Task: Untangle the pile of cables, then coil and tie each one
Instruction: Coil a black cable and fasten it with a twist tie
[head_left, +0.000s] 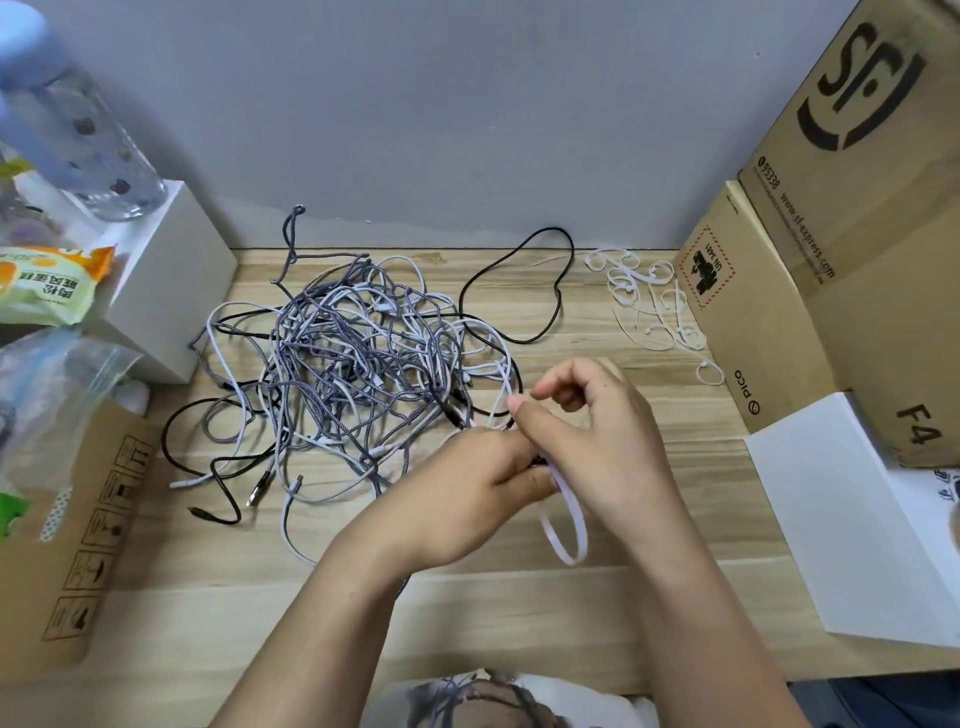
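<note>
White tie (566, 525) pinched in both hands' (483, 483) (597, 441) grip, its top hidden.

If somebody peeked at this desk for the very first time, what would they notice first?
Probably the big messy pile of cables, grey, white and black, in the middle of the wooden desk. Next, the left hand and right hand close together just right of the pile, working a white strap that loops below them. A heap of white ties lies at the back right beside the cardboard boxes.
</note>
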